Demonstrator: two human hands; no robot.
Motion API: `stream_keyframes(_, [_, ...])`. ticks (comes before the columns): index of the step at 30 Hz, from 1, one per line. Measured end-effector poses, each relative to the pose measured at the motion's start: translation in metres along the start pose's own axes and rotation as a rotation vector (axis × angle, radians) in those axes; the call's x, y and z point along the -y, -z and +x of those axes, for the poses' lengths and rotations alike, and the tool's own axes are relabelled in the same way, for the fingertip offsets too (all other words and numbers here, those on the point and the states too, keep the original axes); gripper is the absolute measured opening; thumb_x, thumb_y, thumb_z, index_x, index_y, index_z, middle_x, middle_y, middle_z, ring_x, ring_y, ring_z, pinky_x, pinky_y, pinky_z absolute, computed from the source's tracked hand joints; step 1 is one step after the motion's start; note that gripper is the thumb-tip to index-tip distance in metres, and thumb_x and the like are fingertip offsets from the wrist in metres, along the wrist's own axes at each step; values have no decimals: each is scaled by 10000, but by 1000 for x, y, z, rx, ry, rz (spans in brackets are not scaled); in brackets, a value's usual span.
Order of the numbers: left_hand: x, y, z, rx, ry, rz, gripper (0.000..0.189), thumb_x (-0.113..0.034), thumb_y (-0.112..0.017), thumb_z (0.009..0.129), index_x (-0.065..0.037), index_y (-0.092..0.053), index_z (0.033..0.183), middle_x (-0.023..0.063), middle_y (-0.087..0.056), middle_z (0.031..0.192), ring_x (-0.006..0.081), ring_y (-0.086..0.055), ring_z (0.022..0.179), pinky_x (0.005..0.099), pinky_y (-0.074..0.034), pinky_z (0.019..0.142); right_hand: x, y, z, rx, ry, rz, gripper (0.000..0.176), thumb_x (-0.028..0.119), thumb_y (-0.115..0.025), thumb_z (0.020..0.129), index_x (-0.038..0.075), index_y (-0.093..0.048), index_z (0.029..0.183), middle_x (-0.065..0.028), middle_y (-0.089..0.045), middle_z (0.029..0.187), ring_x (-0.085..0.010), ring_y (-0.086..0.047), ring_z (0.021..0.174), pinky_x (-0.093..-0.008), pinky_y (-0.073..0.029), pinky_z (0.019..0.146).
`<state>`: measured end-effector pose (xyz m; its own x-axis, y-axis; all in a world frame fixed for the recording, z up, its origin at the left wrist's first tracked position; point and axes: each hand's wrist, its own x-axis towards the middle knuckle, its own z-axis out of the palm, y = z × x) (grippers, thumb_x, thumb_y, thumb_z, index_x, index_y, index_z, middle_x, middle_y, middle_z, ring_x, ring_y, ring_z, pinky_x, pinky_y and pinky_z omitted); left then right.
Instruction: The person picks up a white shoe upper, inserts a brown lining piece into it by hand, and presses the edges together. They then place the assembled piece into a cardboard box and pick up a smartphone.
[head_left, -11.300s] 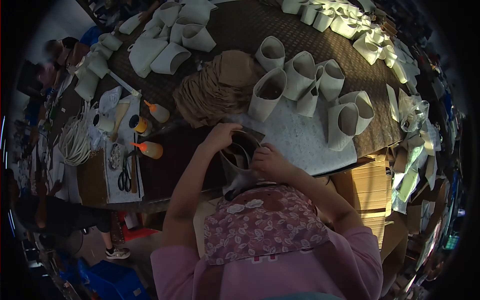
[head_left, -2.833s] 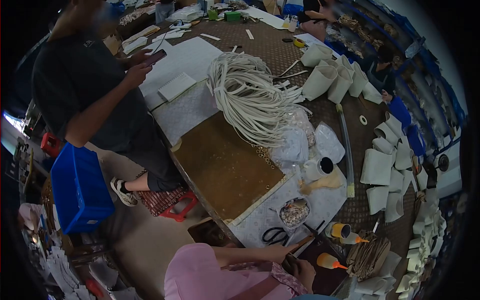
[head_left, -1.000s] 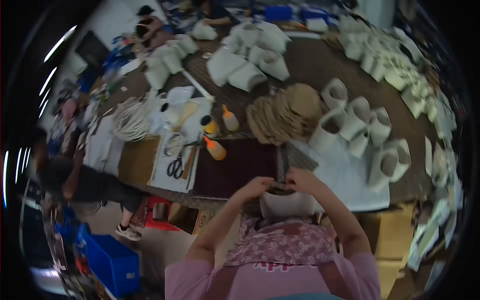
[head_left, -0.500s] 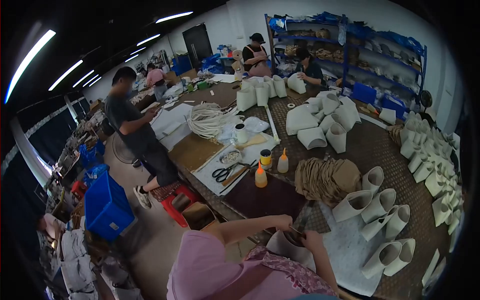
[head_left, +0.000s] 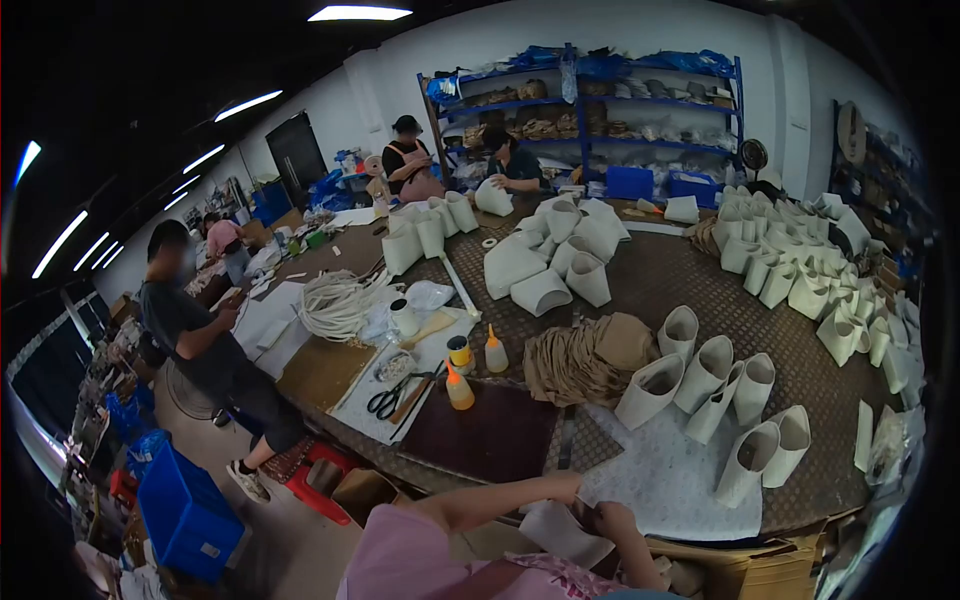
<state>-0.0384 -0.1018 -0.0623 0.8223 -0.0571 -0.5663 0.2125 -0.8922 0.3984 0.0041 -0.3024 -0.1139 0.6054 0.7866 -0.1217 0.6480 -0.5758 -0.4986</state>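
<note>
Low in the view, just off the table edge, an off-white open-ended pouch-like piece [head_left: 562, 532] sits beneath and between my hands. My left hand [head_left: 563, 487] is closed at its upper edge; whatever is pinched in the fingers is too small to name. Close beside it, my right hand [head_left: 612, 522] has its fingers wrapped at the right end of the same piece. The nearest things on the table are a dark red board [head_left: 485, 430], a stack of brown pieces [head_left: 585, 360] and an off-white standing piece [head_left: 650, 390].
Two orange-tipped bottles [head_left: 459, 390] stand on the board's far side, near black-handled scissors [head_left: 385, 402]. More off-white pieces [head_left: 545, 255] fill the table's middle and right. A cardboard box [head_left: 780, 572] lies below right. A person [head_left: 195, 320] is at the left, beside a blue bin [head_left: 185, 510].
The view has turned to the right, so the table and shelves appear further left. My hands stay together at the off-white piece, which now shows more of its pale side.
</note>
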Motion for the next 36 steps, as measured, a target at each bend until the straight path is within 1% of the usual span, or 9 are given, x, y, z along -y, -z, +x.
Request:
stream_keyframes(3, [-1, -2, -30, -139, -42, -69, 137, -109, -629, 764, -45, -725, 837, 136, -680, 730, 273, -674, 674, 414, -524, 602, -4, -11, -10, -40, 106, 27, 182, 224, -599, 824, 55, -657, 863, -157, -658, 887, -375, -633, 842, -470, -510, 741])
stream_keyframes(9, [9, 3, -89, -515, -49, -295, 181, -168, -645, 825, -83, -732, 959, 134, -705, 883, 312, -675, 841, 426, -529, 737, 79, 83, -12, -12, 188, 37, 162, 212, -656, 839, 61, -635, 894, -129, -629, 933, -349, -629, 843, -451, -510, 718])
stream_keyframes(20, [56, 60, -82, -378, 86, -321, 191, -146, -658, 829, -79, -747, 985, 123, -714, 820, 257, -697, 764, 385, -546, 716, 94, 75, 75, -31, 227, -136, 158, 221, -628, 860, 70, -624, 907, -135, -646, 900, -338, -645, 861, -462, -529, 724])
stream_keyframes(26, [91, 70, -18, -60, 85, -344, 247, -185, -693, 843, -81, -734, 1063, 106, -723, 938, 261, -689, 850, 392, -546, 742, 55, 53, 119, 160, 160, -68, 165, 219, -640, 838, 82, -656, 929, -144, -668, 890, -341, -641, 887, -467, -518, 749])
stream_keyframes(28, [90, 80, -17, -104, -31, -284, 363, -223, -715, 831, -97, -683, 1170, 102, -707, 1060, 274, -671, 980, 384, -533, 828, 50, 55, 127, 170, 133, -21, 205, 231, -648, 831, 63, -665, 947, -170, -665, 898, -351, -631, 908, -471, -502, 775])
stream_keyframes(30, [82, 90, -23, -129, -64, -284, 340, -244, -700, 830, -79, -688, 1127, 131, -709, 1017, 262, -684, 939, 376, -535, 812, 43, 57, 132, 145, 175, 103, 253, 280, -663, 808, 59, -673, 930, -173, -671, 894, -370, -635, 879, -477, -503, 768])
stream_keyframes(31, [82, 90, -21, -152, -114, -312, 311, -238, -674, 861, -75, -687, 1125, 132, -714, 888, 230, -681, 737, 354, -524, 677, 36, 48, 137, 149, 180, 106, 247, 284, -666, 798, 57, -676, 898, -167, -673, 857, -376, -640, 840, -471, -509, 745])
stream_keyframes(34, [88, 92, -8, -137, -66, -317, 287, -201, -628, 890, -36, -686, 1118, 136, -718, 894, 210, -691, 755, 339, -521, 673, 29, 48, 146, 143, 133, 190, 176, 215, -685, 785, 59, -672, 866, -171, -664, 815, -361, -646, 824, -458, -516, 722])
stream_keyframes(36, [78, 91, -12, -112, 55, -340, 242, -190, -650, 855, -51, -718, 1040, 161, -707, 872, 292, -691, 786, 381, -529, 704, 37, 59, 146, 189, 77, 203, 187, 226, -699, 766, 59, -663, 843, -165, -672, 868, -367, -650, 844, -473, -522, 724])
